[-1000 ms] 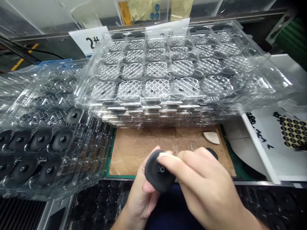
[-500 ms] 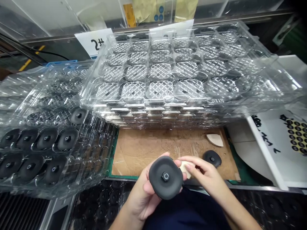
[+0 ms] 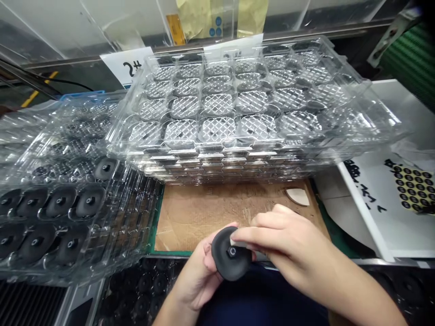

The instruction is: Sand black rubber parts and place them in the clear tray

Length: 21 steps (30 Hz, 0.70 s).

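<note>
- two bare hands are working on one black part [image 3: 224,264] at the lower centre of the frame, over the near edge of the cardboard sheet [image 3: 190,217].
- left hand [image 3: 202,274] is gripping the part from behind and along its left side; the dished face with its hub [image 3: 232,251] is facing up toward the camera.
- right hand [image 3: 288,240] is pinching a small pale piece [image 3: 233,242], mostly hiding it; only a sliver is showing, just above the hub. it seems to be touching the face, but how hard it is pressing, can't tell.
- progress, my read: this part is midway through handling. it is being held in the hand, not sitting in a tray pocket. whether its face is finished, can't tell.
- done side, as far as it's showing: at least seven similar parts [image 3: 60,202] are sitting in the two front rows of the clear tray [image 3: 110,199] at the left of the frame, one more lying in the row behind.
- a pale wedge [image 3: 298,197] is lying right of centre on the cardboard, apart from both hands.
- a clear tray stack [image 3: 217,149] is filling the upper centre.
- a sticker sheet [image 3: 414,188] is lying at the right edge.
</note>
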### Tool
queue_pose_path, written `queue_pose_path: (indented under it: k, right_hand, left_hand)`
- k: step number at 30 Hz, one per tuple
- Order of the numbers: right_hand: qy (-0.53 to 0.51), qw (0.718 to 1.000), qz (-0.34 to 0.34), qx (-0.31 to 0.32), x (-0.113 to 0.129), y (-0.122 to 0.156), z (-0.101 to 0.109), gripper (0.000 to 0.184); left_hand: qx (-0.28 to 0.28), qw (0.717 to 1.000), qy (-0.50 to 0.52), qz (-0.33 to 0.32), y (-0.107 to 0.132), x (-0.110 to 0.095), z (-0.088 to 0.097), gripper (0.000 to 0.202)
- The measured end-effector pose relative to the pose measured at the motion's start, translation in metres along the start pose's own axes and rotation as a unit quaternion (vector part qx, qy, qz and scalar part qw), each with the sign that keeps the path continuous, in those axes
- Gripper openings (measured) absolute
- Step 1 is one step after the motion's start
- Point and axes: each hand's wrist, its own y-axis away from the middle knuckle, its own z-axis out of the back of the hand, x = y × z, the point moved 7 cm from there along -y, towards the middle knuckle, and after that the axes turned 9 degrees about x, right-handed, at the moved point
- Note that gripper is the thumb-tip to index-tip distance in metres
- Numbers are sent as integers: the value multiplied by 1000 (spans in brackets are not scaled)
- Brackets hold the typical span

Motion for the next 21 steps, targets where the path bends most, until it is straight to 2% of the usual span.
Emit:
queue_pose_path:
  k: [2,4,7,8,10,12,13,15,18,19,21]
  right_hand:
    - [6,1000,9,-28,2,1,-1,29]
    - [11,993,18,-113,9,7,0,25]
    - [51,976,-22,-212,19,21,-3,25]
    - [51,974,-29,-217,22,24,-6,25]
    - [-17,981,-16,-195,23,28,-13,23]
    - [-137,975,-29,-174,10,31,-17,19]
    - [-190,963,-55,-182,-2,35,-17,17]
    - [-254,928,-128,-240,-30,48,-14,16]
    - [-260,882,-207,-334,-55,68,-3,19]
    - [-244,880,-213,-347,-54,70,1,21]
    - [-191,900,-193,-341,-41,63,9,23]
  left_hand:
    - [4,1000,6,8,-1,2,-2,52]
    - [5,1000,11,-5,-3,2,-3,44]
    - [-47,997,15,-60,-3,-4,3,54]
    - [-68,994,16,-80,-2,-7,5,58]
    - [-93,989,18,-109,-1,-10,7,58]
    - [-91,987,29,-132,-2,-12,4,55]
    - [-89,985,36,-141,-3,-12,2,55]
    - [-92,983,46,-152,-4,-12,-1,55]
    - [-99,982,47,-153,-6,-9,-2,55]
    - [-96,983,45,-151,-7,-7,-3,54]
    - [-93,984,38,-148,-7,-5,-4,56]
